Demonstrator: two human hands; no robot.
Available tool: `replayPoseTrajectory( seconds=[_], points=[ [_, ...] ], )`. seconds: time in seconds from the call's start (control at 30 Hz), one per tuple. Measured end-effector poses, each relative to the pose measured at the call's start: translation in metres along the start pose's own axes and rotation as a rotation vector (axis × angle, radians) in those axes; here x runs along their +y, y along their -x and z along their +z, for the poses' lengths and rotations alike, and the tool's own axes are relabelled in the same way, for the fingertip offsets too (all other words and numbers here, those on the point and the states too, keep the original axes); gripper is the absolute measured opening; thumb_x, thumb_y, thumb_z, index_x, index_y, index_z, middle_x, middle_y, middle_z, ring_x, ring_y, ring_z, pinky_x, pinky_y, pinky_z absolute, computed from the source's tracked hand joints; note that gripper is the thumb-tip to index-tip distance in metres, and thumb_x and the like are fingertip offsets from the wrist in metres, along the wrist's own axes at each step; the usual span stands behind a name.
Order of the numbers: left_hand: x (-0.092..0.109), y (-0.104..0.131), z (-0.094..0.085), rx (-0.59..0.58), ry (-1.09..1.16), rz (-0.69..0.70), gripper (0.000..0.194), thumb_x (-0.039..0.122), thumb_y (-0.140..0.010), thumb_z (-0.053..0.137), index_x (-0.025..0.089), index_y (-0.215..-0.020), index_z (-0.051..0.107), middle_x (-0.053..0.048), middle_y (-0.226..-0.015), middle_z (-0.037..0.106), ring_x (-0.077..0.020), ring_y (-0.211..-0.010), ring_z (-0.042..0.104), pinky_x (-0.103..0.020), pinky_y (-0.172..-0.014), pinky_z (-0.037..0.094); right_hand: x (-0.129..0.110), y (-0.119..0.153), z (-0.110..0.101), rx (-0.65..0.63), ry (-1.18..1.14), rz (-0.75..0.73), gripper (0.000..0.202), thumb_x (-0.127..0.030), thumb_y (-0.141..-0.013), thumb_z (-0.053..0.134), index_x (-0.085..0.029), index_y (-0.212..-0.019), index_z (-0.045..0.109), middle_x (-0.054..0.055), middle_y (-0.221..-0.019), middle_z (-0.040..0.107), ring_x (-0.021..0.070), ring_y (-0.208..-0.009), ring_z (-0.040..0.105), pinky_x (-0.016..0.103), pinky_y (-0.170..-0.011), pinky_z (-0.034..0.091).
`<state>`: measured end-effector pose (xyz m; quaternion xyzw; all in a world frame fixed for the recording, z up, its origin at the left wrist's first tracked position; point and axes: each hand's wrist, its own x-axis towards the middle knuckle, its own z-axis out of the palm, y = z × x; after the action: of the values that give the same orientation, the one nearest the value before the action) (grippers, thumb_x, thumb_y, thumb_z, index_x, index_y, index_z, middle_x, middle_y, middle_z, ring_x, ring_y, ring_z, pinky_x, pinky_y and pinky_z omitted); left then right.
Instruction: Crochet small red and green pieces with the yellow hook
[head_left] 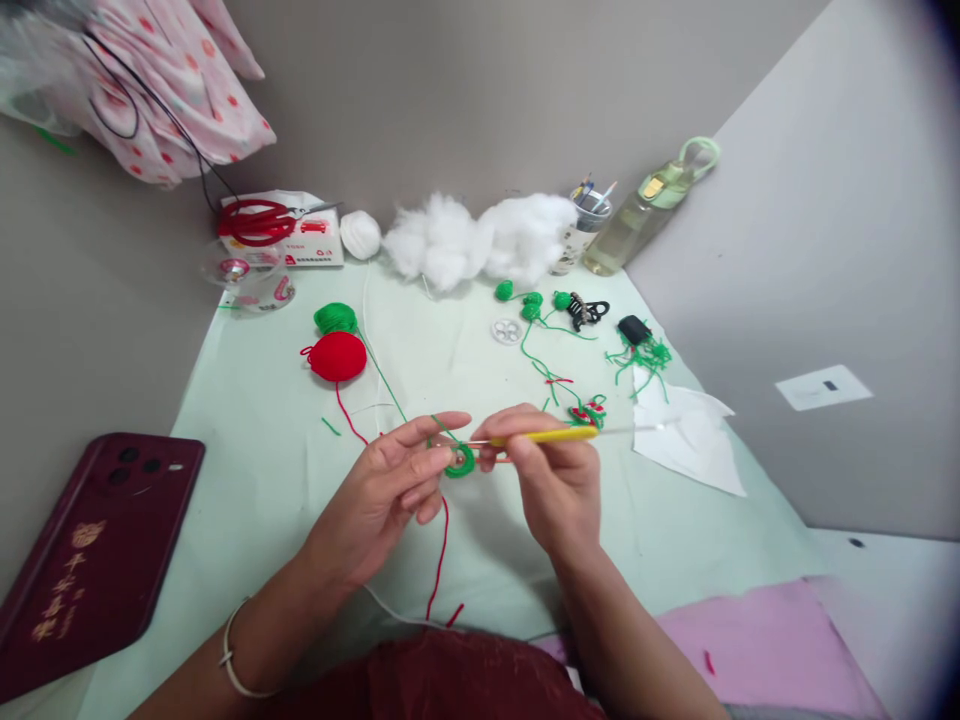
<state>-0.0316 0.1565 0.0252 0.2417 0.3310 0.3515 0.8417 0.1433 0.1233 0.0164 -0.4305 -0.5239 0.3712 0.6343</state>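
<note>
A small green crochet ring [463, 462] is pinched between the thumb and fingers of my left hand [394, 470]. Green yarn [384, 380] runs from the green ball [335, 318] up to my raised left index finger. My right hand [551, 470] grips a crochet hook with a yellow handle [559, 435], and its thin tip meets the ring. A thin orange-pink piece also shows beside the ring, partly hidden by my right fingers. Red yarn [442, 550] hangs below my left hand toward my lap.
A red yarn ball [337, 357] lies at left. White stuffing [442, 240], red scissors [257, 222], a pen cup [581, 235] and a bottle [637, 220] line the back. Green crocheted pieces [532, 305] and white paper [686, 435] lie right. A dark red phone [101, 560] is front left.
</note>
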Motion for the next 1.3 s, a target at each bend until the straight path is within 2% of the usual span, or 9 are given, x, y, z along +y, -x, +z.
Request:
replayPoseTrajectory(
  seconds=[0.27,0.47,0.53,0.67,0.8,0.93,1.07,1.17,1.3],
  points=[
    [-0.002,0.001,0.001,0.016,-0.088,0.05,0.021,0.028,-0.085,0.085,0.02,-0.105,0.086,0.006,-0.065,0.05,-0.0046,-0.052,0.03,-0.017,-0.051,0.042,-0.001,0.005,-0.003,-0.045,-0.035,0.027,0.02,-0.028,-0.107,0.056,-0.025,-0.107,0.075,0.003,-0.093,0.08,0.0144,-0.07,0.075,0.029,-0.065,0.064],
    [-0.001,0.003,0.007,0.093,-0.085,0.092,0.037,0.027,-0.083,0.088,0.022,-0.119,0.082,0.007,-0.066,0.052,-0.005,-0.054,0.035,-0.018,-0.057,0.047,-0.005,0.015,-0.003,-0.196,0.707,-0.538,0.033,-0.012,-0.102,0.059,-0.03,-0.127,0.072,0.006,-0.11,0.082,0.0188,-0.095,0.078,0.031,-0.077,0.066],
    [-0.001,0.002,0.005,0.055,-0.036,0.032,0.039,0.029,-0.085,0.087,0.021,-0.123,0.081,0.009,-0.057,0.044,-0.0055,-0.053,0.033,-0.017,-0.057,0.046,-0.003,0.016,-0.002,-0.22,0.829,-0.594,0.038,-0.009,-0.1,0.062,-0.033,-0.127,0.073,0.005,-0.114,0.081,0.0189,-0.1,0.078,0.031,-0.081,0.067],
    [0.003,-0.001,0.001,0.041,0.006,-0.03,0.037,0.026,-0.083,0.088,0.019,-0.119,0.083,0.008,-0.061,0.047,-0.0039,-0.051,0.027,-0.016,-0.052,0.043,-0.001,0.009,-0.003,-0.103,0.487,-0.369,0.027,-0.016,-0.103,0.06,-0.028,-0.121,0.076,0.007,-0.107,0.08,0.0202,-0.094,0.077,0.035,-0.077,0.067],
    [0.002,0.002,0.002,0.084,-0.103,0.077,0.039,0.024,-0.081,0.089,0.022,-0.119,0.082,0.005,-0.073,0.059,-0.005,-0.055,0.043,-0.019,-0.058,0.05,-0.001,0.001,-0.004,-0.029,0.021,-0.039,0.022,-0.027,-0.107,0.055,-0.026,-0.107,0.078,0.004,-0.092,0.078,0.0144,-0.065,0.071,0.031,-0.059,0.063],
    [-0.003,0.005,0.006,0.136,-0.2,0.158,0.05,0.026,-0.081,0.09,0.024,-0.129,0.078,0.002,-0.08,0.067,-0.0101,-0.067,0.06,-0.021,-0.065,0.051,0.002,0.007,0.0,-0.089,0.394,-0.252,0.023,-0.022,-0.102,0.063,-0.031,-0.115,0.08,0.006,-0.102,0.079,0.0181,-0.082,0.075,0.033,-0.069,0.065],
    [-0.002,0.001,0.006,0.072,-0.028,0.032,0.043,0.025,-0.083,0.087,0.019,-0.125,0.08,0.005,-0.07,0.057,-0.0046,-0.054,0.039,-0.018,-0.059,0.049,0.005,0.014,0.001,-0.084,0.675,-0.513,0.033,-0.014,-0.1,0.064,-0.032,-0.125,0.077,0.007,-0.112,0.08,0.0208,-0.094,0.075,0.034,-0.075,0.065],
    [0.002,-0.001,0.002,0.023,0.065,-0.067,0.035,0.023,-0.082,0.086,0.016,-0.117,0.083,0.004,-0.073,0.057,-0.0024,-0.05,0.026,-0.015,-0.051,0.045,0.003,0.009,-0.004,0.015,0.404,-0.345,0.025,-0.017,-0.102,0.061,-0.028,-0.117,0.078,0.007,-0.1,0.08,0.0196,-0.085,0.074,0.034,-0.07,0.063],
    [0.004,-0.001,-0.002,0.013,0.046,-0.032,0.022,0.021,-0.08,0.087,0.016,-0.102,0.087,0.003,-0.073,0.058,-0.0021,-0.051,0.026,-0.015,-0.051,0.044,0.0,-0.002,-0.008,0.141,-0.003,-0.047,0.018,-0.032,-0.102,0.065,-0.023,-0.094,0.079,0.004,-0.083,0.075,0.0133,-0.058,0.063,0.028,-0.051,0.055]
  ],
)
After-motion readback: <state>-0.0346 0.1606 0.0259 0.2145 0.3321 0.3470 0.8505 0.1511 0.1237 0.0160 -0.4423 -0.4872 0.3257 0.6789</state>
